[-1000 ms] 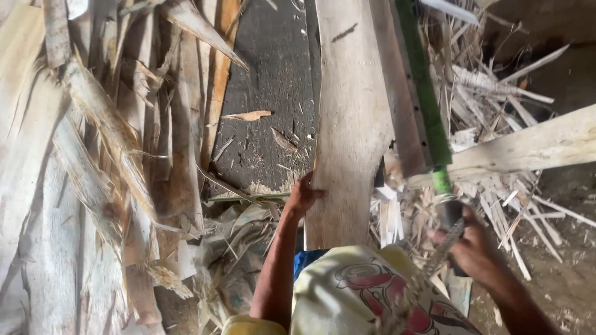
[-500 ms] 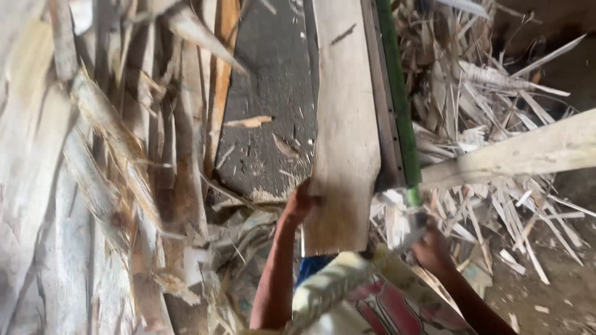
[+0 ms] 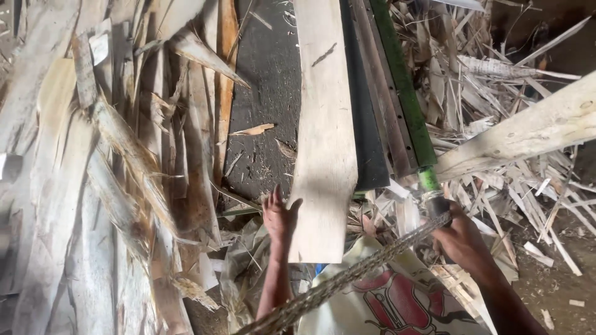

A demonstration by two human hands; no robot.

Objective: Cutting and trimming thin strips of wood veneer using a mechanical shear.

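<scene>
A long pale veneer sheet (image 3: 324, 149) lies on a dark cutting bed (image 3: 366, 142), its near end hanging over the edge. My left hand (image 3: 278, 218) rests against the sheet's left near edge, fingers spread upward and thumb touching the wood. My right hand (image 3: 462, 241) is closed around the dark handle (image 3: 434, 200) at the near end of a long green blade bar (image 3: 400, 80) that runs along the sheet's right side. A braided rope (image 3: 347, 280) runs from the handle diagonally down to the left.
Heaps of torn veneer strips (image 3: 118, 167) fill the left side. Offcuts and splinters (image 3: 515, 186) cover the ground at right, under a thick pale wooden beam (image 3: 534, 130). A printed sack (image 3: 397, 304) lies below my arms. The dark floor (image 3: 267, 80) carries scattered chips.
My left hand has slid slightly down and left along the sheet's edge. My right hand stays on the handle, and the rope now shows stretched across the lower view.
</scene>
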